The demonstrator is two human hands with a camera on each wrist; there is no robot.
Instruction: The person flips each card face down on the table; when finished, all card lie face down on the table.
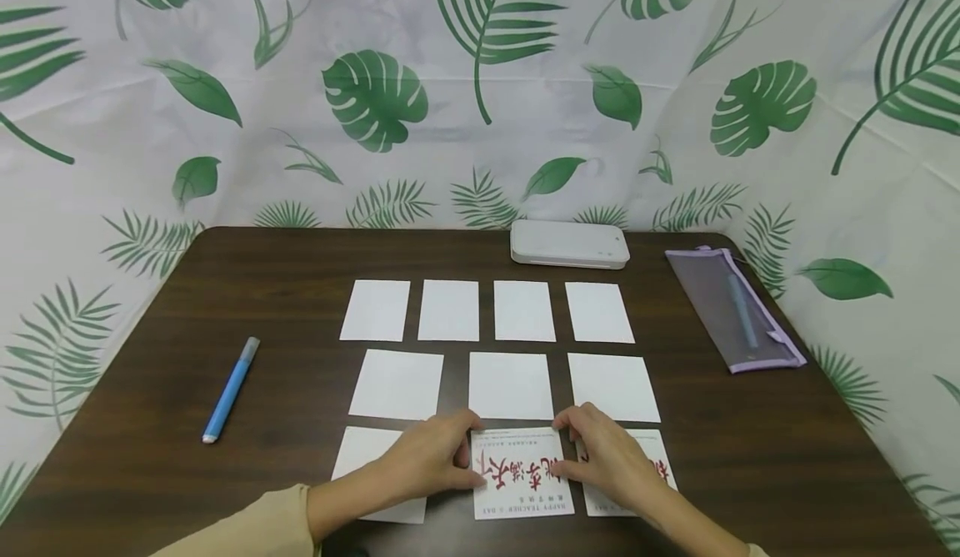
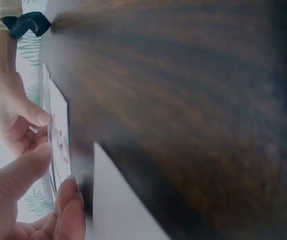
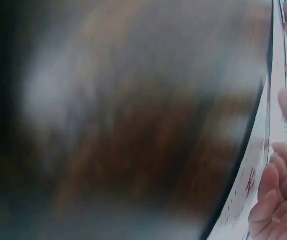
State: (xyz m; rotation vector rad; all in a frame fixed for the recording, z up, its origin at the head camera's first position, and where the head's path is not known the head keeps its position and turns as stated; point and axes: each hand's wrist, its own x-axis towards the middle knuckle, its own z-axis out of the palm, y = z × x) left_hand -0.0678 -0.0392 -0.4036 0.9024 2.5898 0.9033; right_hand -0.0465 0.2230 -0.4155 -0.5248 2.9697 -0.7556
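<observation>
In the head view a white card (image 1: 522, 490) printed with red characters and "HAPPY TEACHER'S DAY" lies in the front row, its writing upside down. My left hand (image 1: 431, 455) holds its left side, index finger by the far corner and thumb lower down. On the opposite side my right hand (image 1: 611, 461) holds the card's right edge between thumb and fingers. Under the right hand and wrist, a second printed card (image 1: 651, 449) is partly hidden. A blank white card (image 1: 367, 453) lies partly beneath the left forearm. The left wrist view shows both hands at the printed card (image 2: 59, 130).
Farther back are two rows of blank white cards, a middle row (image 1: 510, 386) and a far row (image 1: 448, 311). A blue marker (image 1: 230, 392) lies on the left. At the back are a white box-like case (image 1: 570, 244) and a purple-edged mesh pouch (image 1: 723, 307) holding a pen.
</observation>
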